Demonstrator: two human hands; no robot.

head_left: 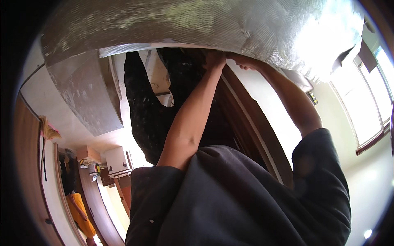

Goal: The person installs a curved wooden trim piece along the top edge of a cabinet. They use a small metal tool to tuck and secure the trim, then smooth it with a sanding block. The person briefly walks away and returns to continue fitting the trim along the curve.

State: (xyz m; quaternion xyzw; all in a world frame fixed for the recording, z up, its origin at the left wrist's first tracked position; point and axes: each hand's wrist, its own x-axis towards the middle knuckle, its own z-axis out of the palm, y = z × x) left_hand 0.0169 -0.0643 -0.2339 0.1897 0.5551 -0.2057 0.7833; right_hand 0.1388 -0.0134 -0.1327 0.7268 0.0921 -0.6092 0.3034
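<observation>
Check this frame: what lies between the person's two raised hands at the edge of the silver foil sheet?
Nothing in the head view. The left hand and right hand sit almost together at the lower edge of the silver foil sheet, with only a dark gap behind them.

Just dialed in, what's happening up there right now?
A person in a dark T-shirt has both arms raised overhead. The left hand and right hand are side by side, pressed up at the lower edge of a large silver foil-faced sheet that spans the top of the view. Whether the fingers grip it or just push cannot be told. Behind the hands is a dark opening beside a wooden door frame. A window is at the right, and a broom leans far left.
</observation>
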